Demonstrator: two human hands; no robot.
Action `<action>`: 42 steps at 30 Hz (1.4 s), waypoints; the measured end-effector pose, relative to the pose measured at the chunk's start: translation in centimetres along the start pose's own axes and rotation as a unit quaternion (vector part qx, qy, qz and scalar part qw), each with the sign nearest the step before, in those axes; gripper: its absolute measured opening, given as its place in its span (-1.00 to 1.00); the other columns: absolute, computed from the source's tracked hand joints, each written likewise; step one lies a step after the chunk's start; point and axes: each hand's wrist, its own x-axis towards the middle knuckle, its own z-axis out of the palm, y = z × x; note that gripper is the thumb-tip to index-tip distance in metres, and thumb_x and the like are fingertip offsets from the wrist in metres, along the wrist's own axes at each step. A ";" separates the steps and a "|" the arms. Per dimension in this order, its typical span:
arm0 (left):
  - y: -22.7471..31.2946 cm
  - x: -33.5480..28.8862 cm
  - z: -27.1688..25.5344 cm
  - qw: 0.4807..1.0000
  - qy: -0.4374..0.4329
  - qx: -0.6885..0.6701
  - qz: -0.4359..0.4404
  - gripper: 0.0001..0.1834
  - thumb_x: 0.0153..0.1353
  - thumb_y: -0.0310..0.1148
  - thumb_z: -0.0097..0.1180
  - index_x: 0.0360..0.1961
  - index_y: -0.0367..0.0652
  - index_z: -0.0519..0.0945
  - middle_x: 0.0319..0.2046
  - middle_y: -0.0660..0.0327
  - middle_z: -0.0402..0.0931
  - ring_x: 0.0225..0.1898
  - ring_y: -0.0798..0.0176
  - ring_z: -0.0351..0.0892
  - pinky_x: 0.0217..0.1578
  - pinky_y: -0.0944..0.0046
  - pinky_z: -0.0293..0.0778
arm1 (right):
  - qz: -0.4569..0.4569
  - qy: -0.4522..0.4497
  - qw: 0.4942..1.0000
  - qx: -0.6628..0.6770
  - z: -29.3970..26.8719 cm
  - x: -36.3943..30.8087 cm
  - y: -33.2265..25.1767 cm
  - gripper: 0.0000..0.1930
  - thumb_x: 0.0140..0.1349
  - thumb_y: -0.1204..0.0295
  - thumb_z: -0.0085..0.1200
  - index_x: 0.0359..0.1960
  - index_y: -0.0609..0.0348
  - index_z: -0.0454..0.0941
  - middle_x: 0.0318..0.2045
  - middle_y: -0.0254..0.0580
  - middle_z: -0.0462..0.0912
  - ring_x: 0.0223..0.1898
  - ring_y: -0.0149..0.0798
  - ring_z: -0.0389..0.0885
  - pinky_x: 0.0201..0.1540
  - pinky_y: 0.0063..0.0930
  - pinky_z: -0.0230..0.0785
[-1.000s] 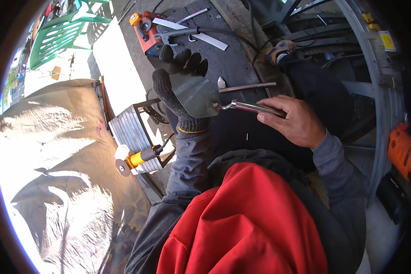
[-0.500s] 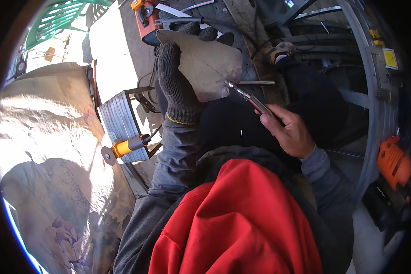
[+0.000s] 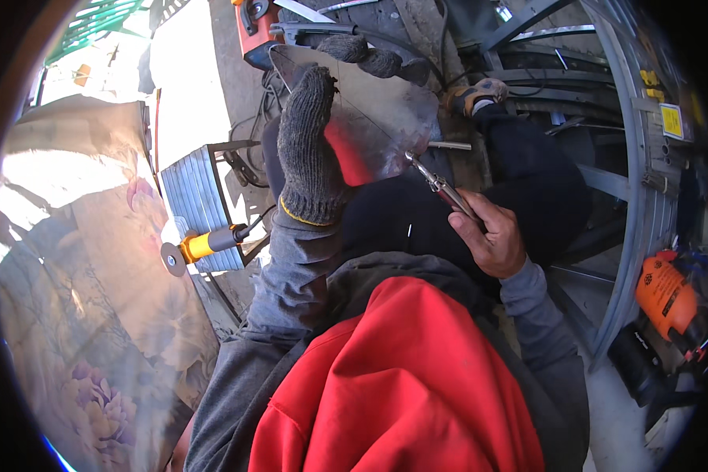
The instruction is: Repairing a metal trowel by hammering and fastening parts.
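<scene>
My left hand [image 3: 313, 149], in a dark grey knitted glove, grips a thin metal sheet [image 3: 389, 106] with the thumb on one side and the other fingers over its far edge. The sheet is tilted and shiny, with a thin dark line across its face and a red reflection near its lower edge. Bare, my right hand [image 3: 492, 234] is closed round the handles of slim metal pliers [image 3: 444, 189]. Their silver jaws are at the sheet's lower right corner; whether they clamp it cannot be made out.
An angle grinder [image 3: 204, 246] with a disc rests on a ribbed metal stool [image 3: 203, 197] to my left, beside a flowered cloth [image 3: 118, 315]. An orange-red machine [image 3: 256, 35] and cables lie ahead. A steel frame [image 3: 633, 181] and an orange bottle [image 3: 667, 297] are at the right.
The sheet and gloved hand have tilted slightly, and a red reflection now shows on the metal. My right hand and the pliers have shifted a little lower; the whole view has moved slightly.
</scene>
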 end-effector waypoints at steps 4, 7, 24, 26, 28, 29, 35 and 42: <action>2.7 0.1 1.0 0.887 0.002 -0.428 -0.173 -0.46 0.54 -0.14 -0.11 0.33 -0.35 0.41 0.20 -0.03 0.51 0.25 0.03 0.50 0.26 0.05 0.47 | -0.016 0.010 1.000 -0.016 0.3 -0.3 0.7 -0.68 0.39 0.41 0.23 0.06 0.38 0.59 -0.24 0.10 0.73 -0.24 -0.11 0.78 -0.19 -0.38 0.55; 1.6 -0.9 1.1 0.840 -0.018 -0.528 -0.123 -0.43 0.42 -0.30 0.09 0.36 -0.36 0.35 0.23 -0.10 0.48 0.28 -0.01 0.49 0.24 0.04 0.51 | -0.043 0.025 0.999 -0.012 0.4 -0.3 0.7 -0.68 0.38 0.43 0.24 0.06 0.39 0.58 -0.24 0.10 0.73 -0.25 -0.09 0.78 -0.20 -0.37 0.56; 1.8 -0.3 0.6 0.873 -0.027 -0.452 -0.180 -0.45 0.50 -0.02 -0.07 0.30 -0.20 0.44 0.14 -0.01 0.54 0.22 -0.03 0.53 0.26 -0.07 0.46 | -0.041 0.029 0.998 -0.020 1.2 -0.9 1.6 -0.68 0.34 0.46 0.27 0.04 0.39 0.58 -0.26 0.09 0.72 -0.26 -0.04 0.79 -0.22 -0.35 0.57; 1.7 -0.4 0.6 0.869 -0.023 -0.457 -0.189 -0.45 0.50 -0.03 -0.08 0.31 -0.21 0.43 0.15 -0.02 0.53 0.23 -0.04 0.51 0.26 -0.05 0.45 | -0.052 0.033 0.998 -0.025 1.2 -0.8 1.7 -0.68 0.34 0.46 0.28 0.04 0.38 0.58 -0.26 0.09 0.72 -0.27 -0.04 0.78 -0.23 -0.35 0.57; 1.7 -0.4 0.6 0.864 -0.019 -0.463 -0.198 -0.44 0.50 -0.03 -0.08 0.31 -0.21 0.42 0.16 -0.03 0.52 0.24 -0.04 0.50 0.26 -0.04 0.44 | -0.062 0.037 0.997 -0.030 1.1 -0.7 1.7 -0.68 0.33 0.46 0.28 0.04 0.38 0.58 -0.26 0.08 0.72 -0.28 -0.05 0.78 -0.23 -0.35 0.57; 1.6 -0.4 0.6 0.862 -0.017 -0.465 -0.202 -0.44 0.50 -0.03 -0.09 0.32 -0.21 0.42 0.16 -0.03 0.51 0.24 -0.04 0.49 0.26 -0.03 0.44 | -0.064 0.033 0.997 -0.031 1.1 -0.6 1.6 -0.68 0.33 0.46 0.28 0.04 0.38 0.58 -0.26 0.08 0.72 -0.28 -0.05 0.78 -0.23 -0.34 0.57; 1.4 -0.6 0.7 0.869 0.008 -0.448 -0.211 -0.46 0.48 -0.05 -0.04 0.29 -0.21 0.45 0.14 0.00 0.53 0.23 -0.05 0.50 0.26 -0.07 0.44 | -0.062 0.023 0.998 -0.014 1.0 -0.6 1.8 -0.68 0.32 0.46 0.30 0.03 0.38 0.59 -0.26 0.08 0.72 -0.27 -0.05 0.79 -0.24 -0.33 0.57; 2.3 -0.1 0.8 0.803 -0.022 -0.556 -0.211 -0.49 0.47 -0.10 0.03 0.24 -0.27 0.48 0.11 -0.02 0.58 0.17 -0.03 0.58 0.21 -0.08 0.52 | -0.080 0.027 0.996 -0.012 1.2 -0.5 2.0 -0.65 0.30 0.44 0.32 0.04 0.39 0.59 -0.23 0.10 0.73 -0.25 -0.03 0.79 -0.21 -0.33 0.59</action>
